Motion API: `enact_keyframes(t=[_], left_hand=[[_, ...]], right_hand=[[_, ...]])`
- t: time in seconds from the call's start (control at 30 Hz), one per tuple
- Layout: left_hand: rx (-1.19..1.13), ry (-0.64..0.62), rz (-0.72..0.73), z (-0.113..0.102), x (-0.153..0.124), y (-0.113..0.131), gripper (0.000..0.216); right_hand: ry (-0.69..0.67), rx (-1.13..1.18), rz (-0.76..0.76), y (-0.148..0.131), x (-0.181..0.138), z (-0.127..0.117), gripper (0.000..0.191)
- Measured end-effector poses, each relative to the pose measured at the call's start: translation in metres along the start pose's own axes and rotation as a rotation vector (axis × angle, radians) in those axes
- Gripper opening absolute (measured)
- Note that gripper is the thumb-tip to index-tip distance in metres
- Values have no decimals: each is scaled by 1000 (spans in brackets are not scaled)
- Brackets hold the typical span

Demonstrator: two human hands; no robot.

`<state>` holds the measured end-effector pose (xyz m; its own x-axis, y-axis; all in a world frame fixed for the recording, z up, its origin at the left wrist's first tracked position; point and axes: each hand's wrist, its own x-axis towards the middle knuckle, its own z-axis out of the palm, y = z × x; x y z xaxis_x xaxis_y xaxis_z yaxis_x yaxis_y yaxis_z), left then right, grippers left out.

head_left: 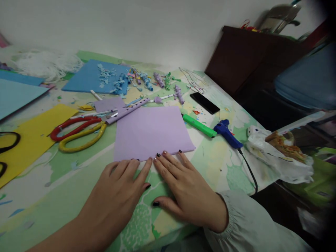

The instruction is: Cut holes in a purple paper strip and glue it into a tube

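A sheet of purple paper (152,131) lies flat in front of me, its near edge under my fingertips. My left hand (118,190) rests at the left part of that edge, fingers loosely bent and thumb apart. To its right, my right hand (183,187) lies with spread fingers touching the same edge. Neither hand grips anything. Left of the paper are scissors (81,134) with red and yellow handles. A rolled purple paper tube (131,110) with punched holes lies along the sheet's upper left corner.
A green utility knife (199,125), a blue glue gun (228,134) with its cord and a black phone (204,102) lie to the right. Yellow paper (34,136) is at left. Behind sit blue sheets (81,78) with paper scraps and several small paper rolls (159,79).
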<state>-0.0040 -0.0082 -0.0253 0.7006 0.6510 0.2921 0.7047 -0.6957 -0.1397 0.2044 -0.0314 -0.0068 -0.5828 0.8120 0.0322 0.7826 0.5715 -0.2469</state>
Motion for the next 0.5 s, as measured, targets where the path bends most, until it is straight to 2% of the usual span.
enact_keyframes(t=[0.27,0.5], left_hand=[[0,0,-15,0,1,1,38],[8,-8,-10,0,1,1,40]], right_hand=[[-17,-74,89,1,-9,-4,68],[-1,-132,183,13,-20,-7,66]])
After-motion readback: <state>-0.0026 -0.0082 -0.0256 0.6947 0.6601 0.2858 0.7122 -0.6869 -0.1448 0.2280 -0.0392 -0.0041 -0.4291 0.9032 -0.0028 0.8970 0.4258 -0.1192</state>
